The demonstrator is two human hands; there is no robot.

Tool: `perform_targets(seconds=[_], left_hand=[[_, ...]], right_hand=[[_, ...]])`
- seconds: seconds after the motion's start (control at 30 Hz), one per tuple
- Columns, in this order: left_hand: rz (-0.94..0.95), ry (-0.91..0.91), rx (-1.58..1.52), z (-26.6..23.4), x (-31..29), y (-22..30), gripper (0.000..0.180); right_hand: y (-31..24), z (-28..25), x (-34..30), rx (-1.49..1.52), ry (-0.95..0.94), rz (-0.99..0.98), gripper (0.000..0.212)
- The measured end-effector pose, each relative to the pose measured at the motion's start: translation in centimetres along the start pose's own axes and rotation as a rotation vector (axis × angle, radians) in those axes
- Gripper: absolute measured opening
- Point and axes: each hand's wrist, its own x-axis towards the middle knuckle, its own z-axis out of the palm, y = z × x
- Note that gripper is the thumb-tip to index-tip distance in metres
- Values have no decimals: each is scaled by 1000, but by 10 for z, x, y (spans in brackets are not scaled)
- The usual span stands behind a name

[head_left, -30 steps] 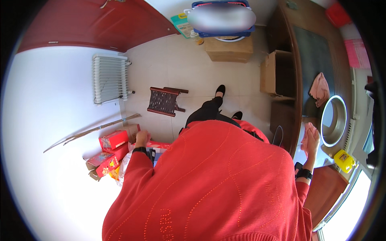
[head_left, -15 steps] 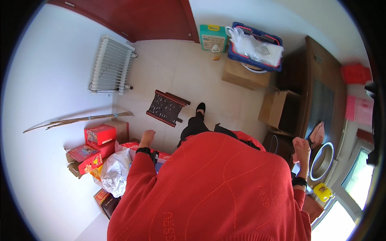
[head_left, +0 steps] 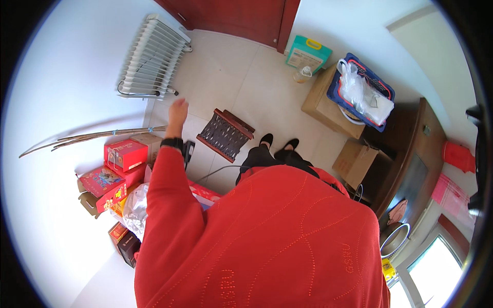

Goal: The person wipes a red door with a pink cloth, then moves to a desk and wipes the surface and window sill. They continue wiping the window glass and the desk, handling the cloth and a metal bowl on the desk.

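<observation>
My left hand (head_left: pixel 178 115) reaches forward, with a black band around its wrist. Its fingers look curled in, and nothing shows in them. Nearest to it are a white oil-filled radiator (head_left: pixel 154 59), a bundle of thin sticks (head_left: pixel 102 133) against the wall, and a low folding stool (head_left: pixel 226 136) with a dark woven seat. None of these is touched by the hand. My right hand is out of sight, and the pink cloth it held earlier cannot be seen.
Red gift boxes (head_left: pixel 126 154) and a silvery bag (head_left: pixel 136 210) crowd the left wall. At right are a blue basket (head_left: pixel 336 92) on a cardboard box (head_left: pixel 318 105), a dark cabinet (head_left: pixel 403 154) and a metal basin (head_left: pixel 394 240). A red door (head_left: pixel 236 18) stands at the back.
My left arm has swung forward and up. My right hand, with the pink cloth, has left the view. The view has turned, and both my feet now show.
</observation>
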Motion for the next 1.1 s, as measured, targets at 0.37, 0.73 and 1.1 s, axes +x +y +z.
perform_targets(seconds=[0.37, 0.73, 1.1], left_hand=[[613, 317, -92, -57, 117, 338, 61], [602, 241, 129, -47, 192, 498, 74], [954, 513, 328, -12, 293, 493, 66]], right_hand=[[-52, 69, 50, 379, 22, 40, 20], [-120, 72, 39, 158, 169, 92, 15], [-207, 161, -164, 542, 538, 404, 14]])
